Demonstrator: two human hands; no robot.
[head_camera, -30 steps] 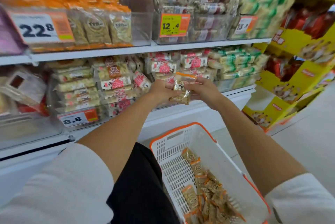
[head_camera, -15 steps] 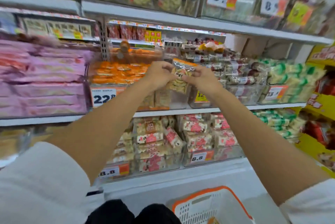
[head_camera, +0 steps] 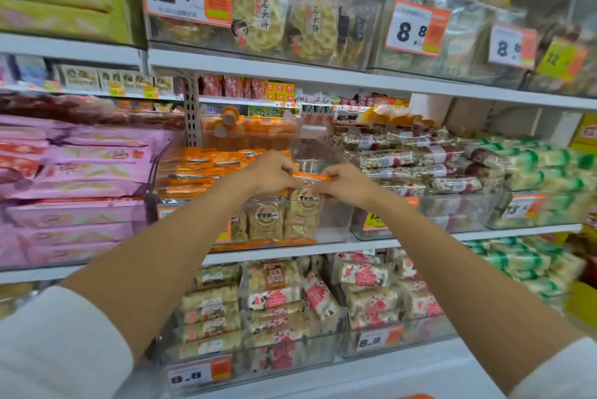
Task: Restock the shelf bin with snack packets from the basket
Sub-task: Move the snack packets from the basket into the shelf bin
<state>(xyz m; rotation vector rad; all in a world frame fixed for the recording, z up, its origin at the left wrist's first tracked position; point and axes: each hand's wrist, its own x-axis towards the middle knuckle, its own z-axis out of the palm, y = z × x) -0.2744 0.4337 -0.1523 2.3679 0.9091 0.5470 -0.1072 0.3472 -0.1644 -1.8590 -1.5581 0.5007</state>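
As both arms reach to the shelf (head_camera: 420,242), the left hand (head_camera: 271,172) and right hand (head_camera: 347,183) pinch one orange-topped snack packet (head_camera: 305,200) in their fingers (head_camera: 289,169) at the clear shelf bin (head_camera: 334,221).

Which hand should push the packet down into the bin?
Probably the right hand: it pinches the packet above the empty end of the bin; the left hand sits over standing packets.

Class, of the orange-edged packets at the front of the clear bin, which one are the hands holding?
The rightmost packet, its top pinched by the left hand and right hand; the neighbouring packet to its left stands untouched.
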